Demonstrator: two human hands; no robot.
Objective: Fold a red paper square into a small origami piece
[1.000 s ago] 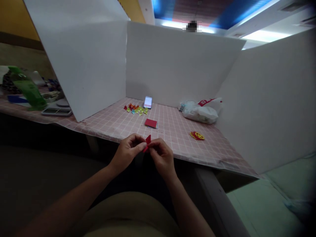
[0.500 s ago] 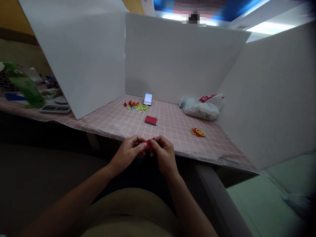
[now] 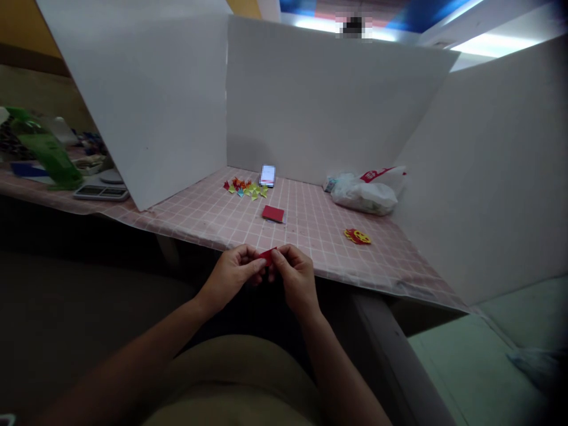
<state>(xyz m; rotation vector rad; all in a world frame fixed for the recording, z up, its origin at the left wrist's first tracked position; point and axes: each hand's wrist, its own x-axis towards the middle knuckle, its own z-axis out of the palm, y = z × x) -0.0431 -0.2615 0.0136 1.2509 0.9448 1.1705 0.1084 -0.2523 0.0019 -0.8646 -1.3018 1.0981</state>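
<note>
A small folded piece of red paper is pinched between both hands, just in front of the table's near edge. My left hand grips its left end between thumb and fingers. On the right end, my right hand holds it the same way. Fingers cover part of the paper, so its full shape is hidden. Beyond the hands, a stack of red paper squares lies on the checked tablecloth. Farther back sits a cluster of small folded paper pieces in red, orange, yellow and blue.
A phone leans near the back panel. To the right are a white plastic bag and a red and yellow cut-out ornament. White panels enclose the table. Outside the left one stand a kitchen scale and a green bottle.
Slightly more of the red paper shows between my fingers. Both hands keep their grip in nearly the same place, and the view has shifted slightly.
</note>
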